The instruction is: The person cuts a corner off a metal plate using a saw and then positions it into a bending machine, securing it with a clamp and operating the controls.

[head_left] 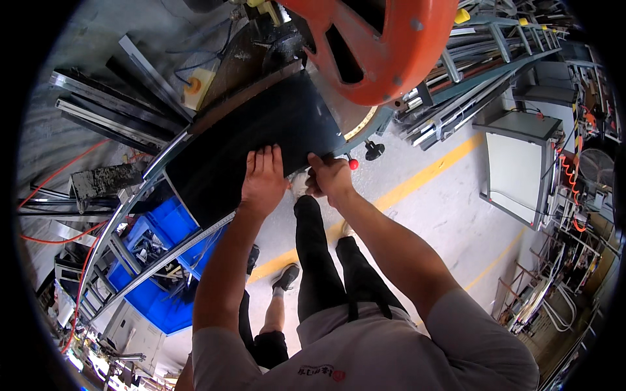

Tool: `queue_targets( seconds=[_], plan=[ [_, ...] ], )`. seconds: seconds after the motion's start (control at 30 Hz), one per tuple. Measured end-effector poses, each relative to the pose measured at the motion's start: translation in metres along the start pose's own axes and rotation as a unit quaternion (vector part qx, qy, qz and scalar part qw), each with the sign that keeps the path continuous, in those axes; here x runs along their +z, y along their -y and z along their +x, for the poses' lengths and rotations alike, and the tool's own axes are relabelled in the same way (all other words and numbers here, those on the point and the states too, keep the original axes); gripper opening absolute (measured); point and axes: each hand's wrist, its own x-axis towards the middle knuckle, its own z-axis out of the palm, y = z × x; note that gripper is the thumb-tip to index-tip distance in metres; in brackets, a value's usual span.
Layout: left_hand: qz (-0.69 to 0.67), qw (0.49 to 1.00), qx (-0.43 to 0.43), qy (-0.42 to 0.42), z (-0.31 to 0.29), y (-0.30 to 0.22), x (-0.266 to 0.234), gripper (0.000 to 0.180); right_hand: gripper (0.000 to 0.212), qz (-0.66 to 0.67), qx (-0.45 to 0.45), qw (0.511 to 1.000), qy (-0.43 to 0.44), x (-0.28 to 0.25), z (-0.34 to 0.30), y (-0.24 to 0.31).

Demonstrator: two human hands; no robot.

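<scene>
2 bare hands work at a black panel (238,146) that lies slanting across a counter (171,151), below and to the left of a large orange guard (407,62). The left hand (263,179) rests near the panel's near edge, its fingers (268,156) stretched out side by side, flat on the dark surface. The right hand (331,176) grips the same edge near the right corner, thumb on top and fingers curled below; how tightly, I cannot tell. A red knob (353,164) sits just beside the right hand, with a black knob (374,151) a little farther off.

Along the panel's far side runs a brown strip (241,98). Metal bars (98,91) lie at the far left. Below the panel's left end are blue bins (147,303), with loose dark pieces inside. A yellow line (417,174) crosses the pale floor (417,215). To the left of the wearer's legs (317,260) stands another person, whose dark shoe (285,277) shows. A white cabinet (515,163) stands well apart, at right.
</scene>
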Motion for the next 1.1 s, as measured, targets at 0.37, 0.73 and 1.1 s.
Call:
queue_targets(
  seconds=[0.37, 0.73, 1.1],
  plan=[
    [0.03, 0.999, -0.008, 0.015, -0.003, -0.001, 0.002, 0.085, 0.05, -0.511, -0.349, 0.784, -0.042, -0.075, -0.017, -0.003],
    [0.017, 1.0, -0.016, 0.007, -0.004, 0.0, 0.008, 0.086, 0.019, -0.186, -0.697, 0.689, -0.073, -0.099, -0.098, 0.322],
    [0.035, 0.999, 0.007, -0.013, -0.006, 0.002, 0.012, 0.085, 0.022, -0.558, -0.555, 0.608, 0.109, -0.057, -0.047, 0.407]
  ],
)
